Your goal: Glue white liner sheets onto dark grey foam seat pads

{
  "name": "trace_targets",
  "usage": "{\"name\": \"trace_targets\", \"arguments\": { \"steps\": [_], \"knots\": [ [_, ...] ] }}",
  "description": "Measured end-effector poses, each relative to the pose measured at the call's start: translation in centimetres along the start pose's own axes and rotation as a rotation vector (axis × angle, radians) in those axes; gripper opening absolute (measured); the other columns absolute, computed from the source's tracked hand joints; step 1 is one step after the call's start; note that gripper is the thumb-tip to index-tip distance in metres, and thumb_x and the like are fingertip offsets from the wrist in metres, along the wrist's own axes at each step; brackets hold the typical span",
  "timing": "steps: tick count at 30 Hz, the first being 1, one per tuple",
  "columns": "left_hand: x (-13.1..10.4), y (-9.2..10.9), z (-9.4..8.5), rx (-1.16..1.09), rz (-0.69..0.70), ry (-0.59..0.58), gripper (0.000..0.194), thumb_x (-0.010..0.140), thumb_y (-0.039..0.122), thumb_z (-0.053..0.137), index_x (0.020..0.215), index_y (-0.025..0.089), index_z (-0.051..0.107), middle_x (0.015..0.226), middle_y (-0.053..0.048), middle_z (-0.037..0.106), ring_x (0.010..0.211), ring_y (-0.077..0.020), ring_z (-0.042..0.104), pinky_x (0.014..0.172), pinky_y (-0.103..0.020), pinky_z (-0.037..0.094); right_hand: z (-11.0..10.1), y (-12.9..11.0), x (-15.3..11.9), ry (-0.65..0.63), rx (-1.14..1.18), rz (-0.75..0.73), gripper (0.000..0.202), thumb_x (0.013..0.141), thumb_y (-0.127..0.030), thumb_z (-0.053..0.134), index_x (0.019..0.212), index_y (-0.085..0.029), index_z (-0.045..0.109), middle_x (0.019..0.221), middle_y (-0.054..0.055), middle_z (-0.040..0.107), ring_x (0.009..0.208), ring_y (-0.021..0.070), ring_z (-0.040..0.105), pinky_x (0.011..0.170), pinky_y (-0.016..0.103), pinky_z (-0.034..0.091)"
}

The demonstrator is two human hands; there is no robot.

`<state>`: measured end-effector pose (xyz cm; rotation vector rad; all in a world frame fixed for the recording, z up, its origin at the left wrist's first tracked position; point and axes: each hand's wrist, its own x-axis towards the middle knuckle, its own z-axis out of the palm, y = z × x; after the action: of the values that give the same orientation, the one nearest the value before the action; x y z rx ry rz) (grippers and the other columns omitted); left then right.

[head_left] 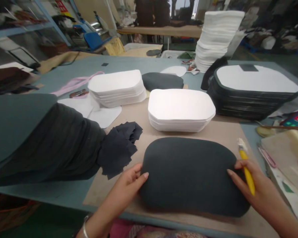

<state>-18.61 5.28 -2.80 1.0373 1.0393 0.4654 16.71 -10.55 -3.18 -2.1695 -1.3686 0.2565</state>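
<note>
Panel, dark (188, 175), oblong and round-cornered, lies flat-side up above the near part of a brown sheet (109, 195) on the blue-green surface (74, 201); whether it rests fully on the sheet I cannot tell. Its long axis runs left to right across the person's front, the right end slightly nearer the body.

Both hands grip it: the left hand (132, 180) pinches the left edge, thumb on top, and the right hand (250, 178) pinches the right edge the same way. The right hand also holds a yellow-handled brush (247, 172), its pale tip pointing away from the person.

To the left stands a big leaning stack of dark panels (64, 145), with a loose pile of dark squares (119, 148) just beside it.

Beyond the held panel sits a stack of white panels (181, 107), its long axis also crosswise. Farther off are a second white stack (118, 86) to the left, and a dark stack topped with a white panel (250, 96) to the right. Behind these rises a tall white pile (213, 39).
</note>
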Motion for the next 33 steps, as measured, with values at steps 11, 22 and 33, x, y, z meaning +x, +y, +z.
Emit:
{"name": "trace_targets", "arguments": {
  "steps": [11, 22, 33],
  "knots": [
    [0.7, -1.9, -1.0, 0.435, -0.111, 0.186, 0.045, 0.077, 0.063, 0.064, 0.07, 0.022, 0.048, 0.048, 0.005, 0.053, 0.034, -0.0093, 0.043, 0.036, -0.018, 0.026, 2.0, 3.0, -0.4, -0.002, -0.067, 0.083, 0.028, 0.091, -0.054, 0.057, 0.099, -0.028, 0.05, 0.08, 0.003, 0.066, 0.062, 0.0248, 0.068, 0.056, 0.035, 0.048],
    [0.7, -2.1, -0.9, 0.481, -0.148, 0.146, 0.047, 0.076, 0.066, 0.062, 0.069, 0.023, 0.045, 0.047, 0.007, 0.048, 0.034, -0.0093, 0.037, 0.038, -0.02, 0.024, 2.4, 2.9, 0.1, 0.009, -0.108, 0.06, 0.027, 0.09, -0.054, 0.056, 0.095, -0.028, 0.051, 0.077, 0.003, 0.067, 0.062, 0.0266, 0.068, 0.054, 0.036, 0.048],
    [0.1, -2.2, -1.4, 0.405, 0.188, 0.431, 0.06, 0.092, 0.062, 0.058, 0.139, 0.024, 0.059, 0.145, -0.011, 0.062, 0.137, -0.0294, 0.057, 0.113, -0.041, 0.049, 2.8, 3.1, -1.5, 0.042, 0.03, 0.113, 0.039, 0.091, -0.063, 0.059, 0.101, -0.027, 0.049, 0.122, 0.015, 0.072, 0.099, 0.0305, 0.076, 0.072, 0.039, 0.062]
  ]
}}
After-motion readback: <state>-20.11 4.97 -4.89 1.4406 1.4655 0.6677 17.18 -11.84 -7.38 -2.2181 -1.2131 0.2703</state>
